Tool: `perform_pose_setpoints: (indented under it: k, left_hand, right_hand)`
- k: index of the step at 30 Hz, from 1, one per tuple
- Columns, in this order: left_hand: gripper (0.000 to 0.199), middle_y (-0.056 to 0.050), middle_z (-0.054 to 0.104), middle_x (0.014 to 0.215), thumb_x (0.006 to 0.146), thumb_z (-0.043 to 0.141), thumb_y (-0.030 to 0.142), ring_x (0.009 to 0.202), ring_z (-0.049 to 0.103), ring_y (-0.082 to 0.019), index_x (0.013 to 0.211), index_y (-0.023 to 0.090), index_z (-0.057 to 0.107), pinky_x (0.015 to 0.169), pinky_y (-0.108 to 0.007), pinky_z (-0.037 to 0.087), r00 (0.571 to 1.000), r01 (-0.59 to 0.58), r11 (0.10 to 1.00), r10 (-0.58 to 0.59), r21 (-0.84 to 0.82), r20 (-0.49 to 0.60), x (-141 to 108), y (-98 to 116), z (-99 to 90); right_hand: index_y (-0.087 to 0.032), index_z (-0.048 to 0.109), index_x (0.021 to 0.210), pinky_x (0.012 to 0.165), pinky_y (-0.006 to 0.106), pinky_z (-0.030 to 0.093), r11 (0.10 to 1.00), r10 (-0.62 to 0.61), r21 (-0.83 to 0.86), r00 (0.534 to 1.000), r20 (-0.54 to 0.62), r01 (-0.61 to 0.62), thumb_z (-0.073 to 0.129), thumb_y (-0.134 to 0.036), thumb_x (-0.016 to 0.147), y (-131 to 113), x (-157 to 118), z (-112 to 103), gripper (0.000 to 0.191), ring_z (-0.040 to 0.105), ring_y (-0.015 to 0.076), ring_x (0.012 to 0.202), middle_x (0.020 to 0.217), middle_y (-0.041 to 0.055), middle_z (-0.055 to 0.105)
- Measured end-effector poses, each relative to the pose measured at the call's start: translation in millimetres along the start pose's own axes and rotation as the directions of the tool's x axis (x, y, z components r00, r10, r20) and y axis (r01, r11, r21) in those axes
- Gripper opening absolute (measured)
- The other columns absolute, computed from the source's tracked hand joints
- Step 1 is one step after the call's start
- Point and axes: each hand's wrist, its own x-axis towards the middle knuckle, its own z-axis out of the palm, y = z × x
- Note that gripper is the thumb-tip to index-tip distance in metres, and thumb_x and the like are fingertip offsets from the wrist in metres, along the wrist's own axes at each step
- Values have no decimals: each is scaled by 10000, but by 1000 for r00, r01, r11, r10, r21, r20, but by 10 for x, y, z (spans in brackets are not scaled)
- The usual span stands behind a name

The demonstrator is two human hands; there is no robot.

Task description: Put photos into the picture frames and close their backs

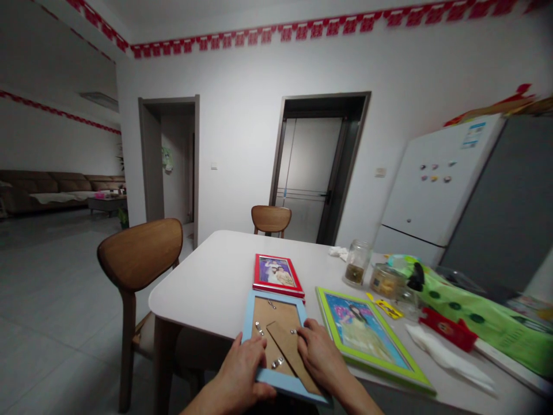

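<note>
A light-blue picture frame (285, 377) lies face down at the table's near edge, its brown backing board and folded stand facing up. Several small metal clips, one of them a clip (277, 363) at the lower edge, sit around the backing. My left hand (242, 369) grips the frame's left side, thumb near the lower border. With curled fingers, my right hand (317, 351) presses at the right side, fingertips at a metal clip (293, 331). A red picture frame (276, 272) lies face up just beyond. To the right is a green picture frame (367, 331), also face up.
On the white table (203, 282) stand a glass jar (356, 265) and a tub (386, 280). A green bag (488, 323), a red item (449, 328) and white tissue (451, 358) lie at right. Wooden chairs (144, 253) (271, 218) stand at the left and far sides.
</note>
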Motion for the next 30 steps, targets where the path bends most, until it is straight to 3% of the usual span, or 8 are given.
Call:
perform_pose_setpoints:
  k: [5, 10, 15, 19, 24, 30]
  left_hand:
    - [410, 0, 559, 989, 532, 736, 383, 939, 504, -190, 815, 210, 494, 957, -384, 216, 999, 40, 999, -40, 27, 17, 14, 73, -56]
    - [397, 6, 559, 968, 547, 726, 378, 954, 497, -187, 825, 216, 493, 967, -378, 207, 998, 63, 997, -63, 32, 12, 15, 113, -83]
    - [404, 5, 560, 972, 543, 728, 391, 944, 501, -186, 828, 216, 500, 969, -379, 202, 999, 52, 998, -52, 21, 6, 10, 89, -61]
    - [413, 22, 579, 904, 519, 744, 381, 895, 522, -186, 810, 212, 504, 951, -365, 228, 998, 59, 998, -59, 17, 7, 25, 77, -58]
    - [367, 49, 590, 886, 555, 724, 380, 868, 530, -157, 803, 221, 506, 935, -317, 243, 999, 48, 999, -48, -4, 15, 28, 14, -27]
    - [372, 49, 609, 860, 536, 737, 392, 835, 543, -156, 793, 225, 525, 927, -314, 245, 999, 33, 998, -34, -61, -27, 12, -73, 29]
  right_hand:
    - [-163, 596, 784, 757, 276, 363, 1000, 23, 6, 1000, -21, -23, 333, -185, 757, 17, 42, 17, 265, 506, 174, 819, 894, 93, 515]
    - [-158, 598, 693, 744, 262, 366, 999, -29, 39, 998, 51, 27, 273, -218, 807, 34, 16, -9, 350, 515, 149, 771, 882, 88, 521]
    - [-180, 609, 857, 773, 301, 349, 999, -33, -6, 999, 29, 34, 299, -271, 816, -23, 8, -6, 325, 498, 183, 848, 970, 95, 542]
    - [-234, 571, 1005, 828, 329, 307, 988, -150, 32, 989, 9, 149, 334, -258, 807, -269, 85, 46, 310, 431, 214, 1010, 1098, 77, 524]
    - [-223, 610, 872, 786, 296, 314, 956, -285, 106, 951, 122, 274, 335, -224, 795, -552, 221, 94, 286, 458, 181, 926, 951, 55, 559]
    - [-194, 572, 842, 765, 299, 315, 934, -358, 70, 919, 163, 351, 321, -222, 797, -575, 219, 89, 256, 444, 172, 870, 912, 50, 527]
